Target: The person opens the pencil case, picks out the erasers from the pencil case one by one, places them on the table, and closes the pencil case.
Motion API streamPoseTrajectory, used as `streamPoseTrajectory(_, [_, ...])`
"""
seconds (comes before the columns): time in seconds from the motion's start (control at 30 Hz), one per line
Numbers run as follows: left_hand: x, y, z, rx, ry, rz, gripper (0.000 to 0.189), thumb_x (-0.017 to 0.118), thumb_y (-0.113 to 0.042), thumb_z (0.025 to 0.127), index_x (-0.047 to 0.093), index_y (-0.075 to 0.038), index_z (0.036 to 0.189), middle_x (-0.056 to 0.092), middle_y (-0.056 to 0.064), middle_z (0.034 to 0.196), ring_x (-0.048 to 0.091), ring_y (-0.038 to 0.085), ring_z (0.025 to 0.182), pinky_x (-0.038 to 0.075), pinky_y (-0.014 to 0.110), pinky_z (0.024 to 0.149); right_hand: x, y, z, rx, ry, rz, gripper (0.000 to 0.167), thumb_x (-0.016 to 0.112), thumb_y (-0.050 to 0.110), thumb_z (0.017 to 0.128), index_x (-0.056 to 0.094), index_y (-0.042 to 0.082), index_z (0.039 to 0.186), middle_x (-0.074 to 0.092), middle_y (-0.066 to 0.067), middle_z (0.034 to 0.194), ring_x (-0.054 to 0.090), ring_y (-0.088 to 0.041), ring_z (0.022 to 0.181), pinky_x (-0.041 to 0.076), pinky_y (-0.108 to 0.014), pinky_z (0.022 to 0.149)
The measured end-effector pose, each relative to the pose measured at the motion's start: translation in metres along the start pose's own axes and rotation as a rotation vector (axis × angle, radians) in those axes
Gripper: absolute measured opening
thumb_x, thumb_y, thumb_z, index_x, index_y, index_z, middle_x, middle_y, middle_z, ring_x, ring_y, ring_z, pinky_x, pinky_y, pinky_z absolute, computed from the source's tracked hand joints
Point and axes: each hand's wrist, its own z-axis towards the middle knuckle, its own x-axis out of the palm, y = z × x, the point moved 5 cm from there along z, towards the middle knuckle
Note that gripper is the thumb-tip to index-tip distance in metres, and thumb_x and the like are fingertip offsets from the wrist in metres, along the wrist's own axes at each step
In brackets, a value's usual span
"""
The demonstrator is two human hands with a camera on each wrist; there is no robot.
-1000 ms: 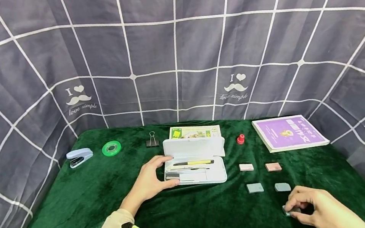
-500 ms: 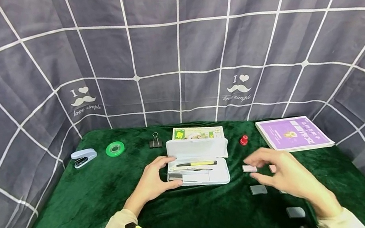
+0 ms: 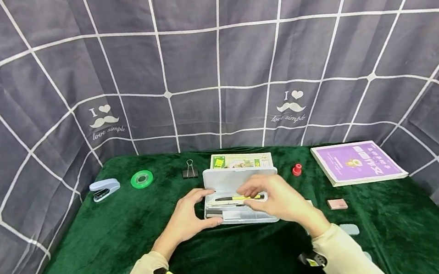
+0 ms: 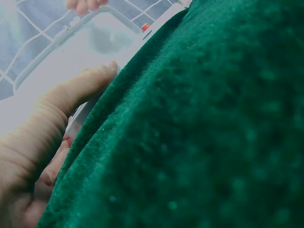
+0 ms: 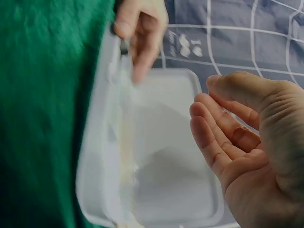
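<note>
An open white pencil case lies on green cloth with its lid raised. My left hand grips its left end, thumb at the front edge and fingers toward the back. Inside the case are a black-and-yellow pen, other slim items and a dark block near the left end. My right hand hovers over the right half, partly hiding it. In the right wrist view that right hand has loosely bent fingers with nothing between them, beside the white lid.
To the right lie a pink block and a pale blue block; others are mostly hidden by my right arm. Behind are a binder clip, booklet, small red object and purple book. Tape and stapler sit left.
My right hand has let go of a small block at the lower right, passed over the pink blocks and moved left above the pencil case. My left hand keeps its grip on the case.
</note>
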Motion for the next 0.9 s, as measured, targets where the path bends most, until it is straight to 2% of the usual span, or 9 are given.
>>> streamPoseTrajectory(0.17, [-0.001,0.001,0.000,0.012,-0.002,0.005,0.078,0.100,-0.049,0.083,0.070,-0.021,0.149,0.067,0.000,0.147,0.067,0.027,0.134,0.056,0.052,0.114,0.032,-0.005,0.009,0.015,0.108,0.027,0.021,0.083,-0.002,0.097,0.081,0.001,0.118,0.079,-0.010,0.110,0.077,-0.015,0.095,0.067,-0.040,0.089])
streamPoseTrajectory(0.3, [-0.001,-0.001,0.001,0.022,0.005,0.003,0.077,0.100,-0.046,0.085,0.069,-0.019,0.150,0.066,0.001,0.148,0.066,0.027,0.134,0.056,0.053,0.114,0.049,-0.006,0.008,0.047,0.208,-0.027,0.024,0.082,-0.002,0.097,0.080,0.001,0.122,0.078,-0.010,0.108,0.077,-0.019,0.095,0.067,-0.037,0.087])
streamPoseTrajectory(0.4, [-0.001,-0.002,0.002,0.030,0.002,0.001,0.077,0.100,-0.043,0.085,0.069,-0.017,0.150,0.066,0.002,0.148,0.066,0.027,0.135,0.056,0.052,0.114,0.056,-0.005,0.007,0.048,0.253,-0.089,0.025,0.083,-0.001,0.096,0.081,0.003,0.121,0.076,-0.007,0.104,0.075,-0.018,0.093,0.066,-0.032,0.084])
streamPoseTrajectory(0.5, [-0.001,-0.002,0.002,0.028,0.004,0.001,0.076,0.100,-0.041,0.085,0.069,-0.017,0.150,0.066,0.002,0.149,0.066,0.027,0.135,0.056,0.052,0.115,0.060,-0.005,0.008,0.027,0.261,-0.141,0.022,0.084,0.001,0.096,0.082,0.006,0.118,0.074,-0.003,0.102,0.073,-0.013,0.090,0.063,-0.027,0.081])
streamPoseTrajectory(0.6, [-0.001,-0.002,0.001,0.027,0.007,0.004,0.076,0.100,-0.041,0.085,0.069,-0.018,0.150,0.066,0.002,0.150,0.066,0.028,0.135,0.056,0.053,0.114,0.063,-0.005,0.007,0.026,0.251,-0.159,0.018,0.083,0.002,0.097,0.083,0.009,0.113,0.075,-0.001,0.101,0.072,-0.010,0.089,0.061,-0.026,0.081])
streamPoseTrajectory(0.9, [0.001,0.001,0.000,0.013,0.000,0.006,0.078,0.100,-0.045,0.084,0.069,-0.018,0.150,0.066,0.001,0.149,0.066,0.028,0.134,0.056,0.053,0.114,0.058,-0.006,0.007,0.083,0.209,-0.096,0.017,0.083,-0.005,0.095,0.084,0.007,0.107,0.078,-0.003,0.101,0.074,-0.008,0.088,0.065,-0.030,0.083])
